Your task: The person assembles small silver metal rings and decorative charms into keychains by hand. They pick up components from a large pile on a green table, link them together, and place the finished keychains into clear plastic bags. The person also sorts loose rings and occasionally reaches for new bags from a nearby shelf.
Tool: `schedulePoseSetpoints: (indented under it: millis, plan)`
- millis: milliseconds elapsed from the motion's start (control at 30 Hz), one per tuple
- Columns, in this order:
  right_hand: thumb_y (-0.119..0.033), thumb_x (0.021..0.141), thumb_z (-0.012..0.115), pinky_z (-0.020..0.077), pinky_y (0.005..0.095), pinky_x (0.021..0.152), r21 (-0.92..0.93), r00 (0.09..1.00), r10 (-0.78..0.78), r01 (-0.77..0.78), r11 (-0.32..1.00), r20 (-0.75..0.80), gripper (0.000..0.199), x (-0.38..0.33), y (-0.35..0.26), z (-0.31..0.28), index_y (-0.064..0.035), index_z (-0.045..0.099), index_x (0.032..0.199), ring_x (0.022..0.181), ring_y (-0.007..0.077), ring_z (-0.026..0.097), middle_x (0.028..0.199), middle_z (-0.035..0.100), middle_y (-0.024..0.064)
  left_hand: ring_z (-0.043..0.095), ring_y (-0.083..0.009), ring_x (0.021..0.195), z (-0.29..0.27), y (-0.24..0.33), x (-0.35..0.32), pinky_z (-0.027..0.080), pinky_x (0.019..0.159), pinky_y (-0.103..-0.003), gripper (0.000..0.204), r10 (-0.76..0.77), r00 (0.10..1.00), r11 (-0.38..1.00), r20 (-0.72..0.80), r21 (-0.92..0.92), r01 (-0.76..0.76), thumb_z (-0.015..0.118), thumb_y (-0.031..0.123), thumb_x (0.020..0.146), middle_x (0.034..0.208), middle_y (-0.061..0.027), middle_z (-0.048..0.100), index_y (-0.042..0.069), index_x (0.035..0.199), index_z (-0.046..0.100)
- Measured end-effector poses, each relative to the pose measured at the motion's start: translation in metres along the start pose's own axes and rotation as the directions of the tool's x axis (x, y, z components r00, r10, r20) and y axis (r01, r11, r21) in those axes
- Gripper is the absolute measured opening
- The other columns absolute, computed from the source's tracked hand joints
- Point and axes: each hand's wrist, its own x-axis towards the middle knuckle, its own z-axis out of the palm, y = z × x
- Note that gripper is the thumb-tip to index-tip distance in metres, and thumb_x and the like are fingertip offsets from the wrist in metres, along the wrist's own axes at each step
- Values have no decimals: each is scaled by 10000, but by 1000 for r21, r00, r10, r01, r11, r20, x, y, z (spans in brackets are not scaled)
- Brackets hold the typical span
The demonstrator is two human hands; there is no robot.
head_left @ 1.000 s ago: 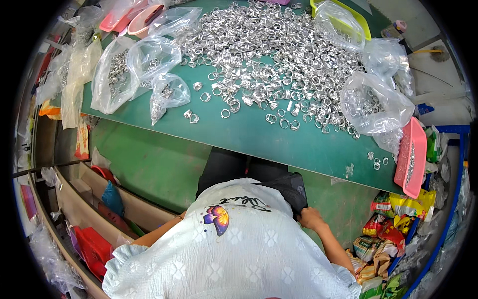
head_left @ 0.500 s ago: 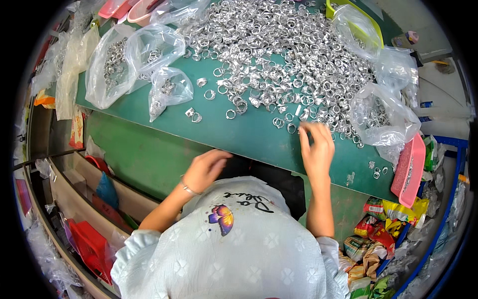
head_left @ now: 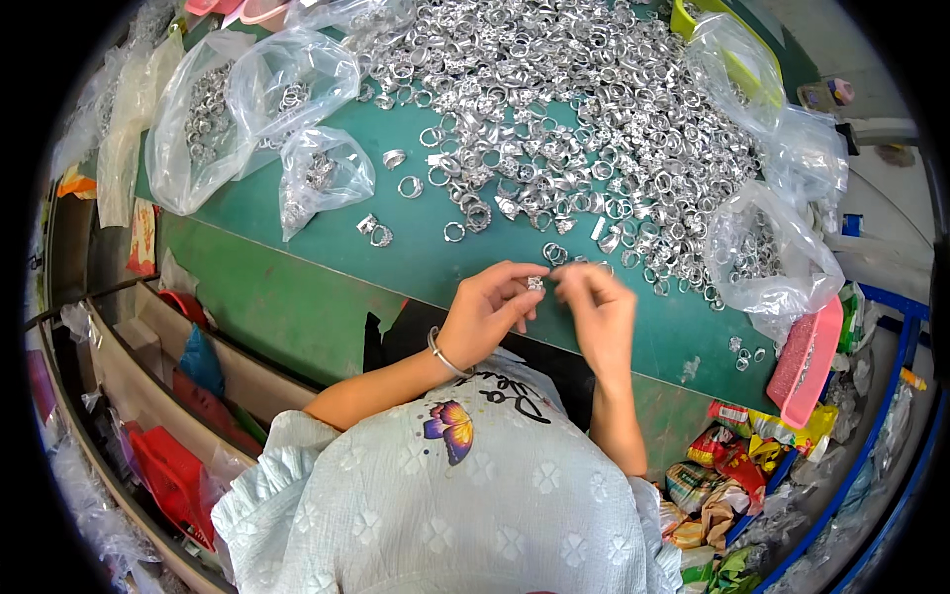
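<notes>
My left hand is closed in a pinch on a small silver ring, above the near edge of the green table. Close to its right is my right hand, fingers curled and smeared by motion; whether it holds anything cannot be made out. Beyond both hands spreads a large heap of silver rings. A few loose rings lie apart at its near left side, among them a plain round ring and a ring pair.
Clear plastic bags with rings stand left and right of the heap. A pink basket sits at the table's right edge, a yellow-green basket at the back right. Wooden drawers are at the left, colourful packets at lower right.
My left hand has moved right and forward over the table edge and now has a ring in its fingers. The right hand has come back from the heap, toward the left hand.
</notes>
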Motion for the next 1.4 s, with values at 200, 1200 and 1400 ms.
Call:
schedulePoseSetpoints:
  millis: [200,1200,1400]
  plan:
    - [-76,720,671,353,366,739,-726,861,-491,421,544,131,166,48,8,8,-45,623,876,821,250,515,822,573,78,543,-76,722,5,0,1,486,671,-209,296,23,997,1000,-68,0,-23,604,-44,806,846,-33,521,-44,1101,569]
    - [75,725,651,411,234,663,71,982,-155,163,984,-111,169,-17,30,19,13,591,871,754,114,507,913,582,71,491,-253,830,-11,-2,20,435,710,-319,461,538,843,332,10,917,-223,662,-12,699,1012,-98,531,65,1141,556]
    - [62,657,676,431,301,666,-261,866,-493,495,829,78,145,-13,13,23,5,628,781,757,221,552,838,607,98,481,-86,727,3,9,-3,421,575,-224,308,-78,995,986,-55,-152,69,462,175,940,979,-28,535,20,1203,499]
